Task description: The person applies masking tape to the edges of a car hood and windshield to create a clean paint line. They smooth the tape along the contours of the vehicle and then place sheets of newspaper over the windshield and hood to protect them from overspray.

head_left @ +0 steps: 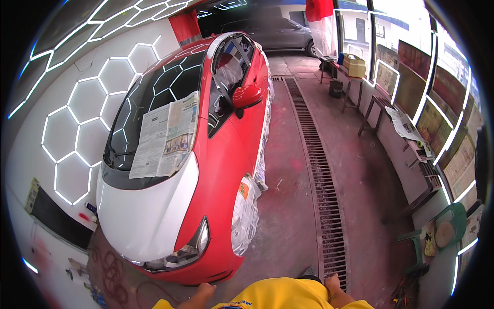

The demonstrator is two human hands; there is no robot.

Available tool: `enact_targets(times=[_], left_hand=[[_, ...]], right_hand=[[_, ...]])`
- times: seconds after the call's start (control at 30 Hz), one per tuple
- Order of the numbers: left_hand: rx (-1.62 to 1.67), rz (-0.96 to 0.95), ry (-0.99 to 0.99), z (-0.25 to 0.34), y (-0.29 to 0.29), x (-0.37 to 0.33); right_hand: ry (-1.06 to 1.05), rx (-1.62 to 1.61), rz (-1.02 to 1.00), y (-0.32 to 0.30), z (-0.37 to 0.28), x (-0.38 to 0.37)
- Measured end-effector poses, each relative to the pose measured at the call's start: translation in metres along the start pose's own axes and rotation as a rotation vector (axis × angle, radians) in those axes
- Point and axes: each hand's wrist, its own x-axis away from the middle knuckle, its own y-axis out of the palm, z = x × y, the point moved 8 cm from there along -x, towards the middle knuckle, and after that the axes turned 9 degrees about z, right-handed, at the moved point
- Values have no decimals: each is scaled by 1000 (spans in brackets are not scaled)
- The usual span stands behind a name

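A red car (226,175) with a white hood (149,206) stands ahead of me, slightly left. Open newspaper sheets (164,134) lie over the lower windshield, and clear plastic with paper (245,219) wraps the front wheel. Low in view, my left hand (207,290) is beside the front bumper (216,271), its fingers curled in; nothing shows in it. Whether it touches the bumper I cannot tell. My right hand (333,283) is at the lower edge, over the near end of the floor grate, with fingers curled and no object visible in it.
A long metal drain grate (314,154) runs along the floor right of the car. Benches (378,110), a green plastic chair (447,229) and a black bucket (336,88) line the right wall. A red hose (114,278) coils at the left. A grey vehicle (267,33) stands behind.
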Motion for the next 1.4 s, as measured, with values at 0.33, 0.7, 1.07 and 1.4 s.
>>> enact_targets(times=[0.33, 0.7, 1.07, 1.4], left_hand=[[263, 14, 475, 361, -2, 51], [1055, 240, 356, 540, -133, -48], [741, -147, 542, 707, -178, -197], [1179, 461, 889, 827, -470, -200]], right_hand=[[-112, 252, 115, -134, 44, -214], [-465, -483, -238, -156, -333, -188], [-727, -379, -197, -220, -570, -234], [-1319, -754, -246, -405, -880, -85]])
